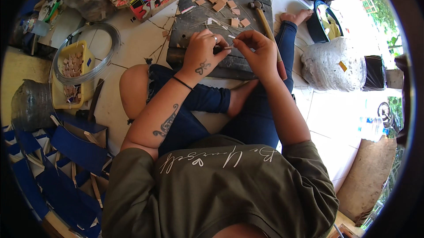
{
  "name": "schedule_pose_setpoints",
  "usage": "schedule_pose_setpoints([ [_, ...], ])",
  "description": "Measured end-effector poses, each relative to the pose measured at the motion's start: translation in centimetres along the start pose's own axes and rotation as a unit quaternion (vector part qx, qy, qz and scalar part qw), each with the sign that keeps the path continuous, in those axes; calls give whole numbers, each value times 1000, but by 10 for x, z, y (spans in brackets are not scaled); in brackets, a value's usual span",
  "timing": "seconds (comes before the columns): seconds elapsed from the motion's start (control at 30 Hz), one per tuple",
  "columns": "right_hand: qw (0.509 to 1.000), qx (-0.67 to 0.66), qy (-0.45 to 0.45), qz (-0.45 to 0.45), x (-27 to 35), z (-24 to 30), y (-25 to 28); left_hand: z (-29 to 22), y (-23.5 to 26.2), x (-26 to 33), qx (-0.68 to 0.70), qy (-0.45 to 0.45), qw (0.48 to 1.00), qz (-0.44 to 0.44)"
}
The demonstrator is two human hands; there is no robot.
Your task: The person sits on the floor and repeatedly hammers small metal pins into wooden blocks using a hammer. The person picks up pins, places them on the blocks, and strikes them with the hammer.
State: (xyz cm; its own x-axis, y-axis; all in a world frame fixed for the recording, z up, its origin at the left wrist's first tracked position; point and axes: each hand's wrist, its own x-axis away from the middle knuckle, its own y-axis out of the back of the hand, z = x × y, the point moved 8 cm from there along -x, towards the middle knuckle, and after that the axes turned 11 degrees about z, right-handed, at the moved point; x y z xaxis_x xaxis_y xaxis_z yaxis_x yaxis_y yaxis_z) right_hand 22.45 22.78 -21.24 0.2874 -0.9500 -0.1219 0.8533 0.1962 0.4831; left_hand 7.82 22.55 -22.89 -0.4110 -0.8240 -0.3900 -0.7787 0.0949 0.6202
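Observation:
My left hand [204,54] and my right hand [259,53] meet over a low dark work board [187,28]. Between my left thumb and fingers is the edge of a small brown piece [228,48]. The right thumb and index finger are pinched close beside it, with a small pale strip [231,37] at their tips. Beyond my hands lie several small brown square tiles [219,5] and loose thin wires [201,22]. A hammer [265,21] with a wooden handle rests along the board's right side, its grip end beside my right wrist.
A yellow basket [90,72] of brown pieces and a wire coil [117,43] stand left. Blue-covered pieces [77,143] heap at lower left. A printed carton [145,6] sits beyond the board. Another person's foot [297,16], a dark tub [317,19] and a wrapped bundle [333,65] are right.

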Motion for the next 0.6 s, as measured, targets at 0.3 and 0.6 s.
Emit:
schedule_pose_setpoints([
  [0.3,999,34,23,-12,-1,7,-1,-1,0,1,-8,2,1000,-2],
  [0.6,997,75,33,4,-7,19,-3,-4,0,-6,80,-17,997,-6],
])
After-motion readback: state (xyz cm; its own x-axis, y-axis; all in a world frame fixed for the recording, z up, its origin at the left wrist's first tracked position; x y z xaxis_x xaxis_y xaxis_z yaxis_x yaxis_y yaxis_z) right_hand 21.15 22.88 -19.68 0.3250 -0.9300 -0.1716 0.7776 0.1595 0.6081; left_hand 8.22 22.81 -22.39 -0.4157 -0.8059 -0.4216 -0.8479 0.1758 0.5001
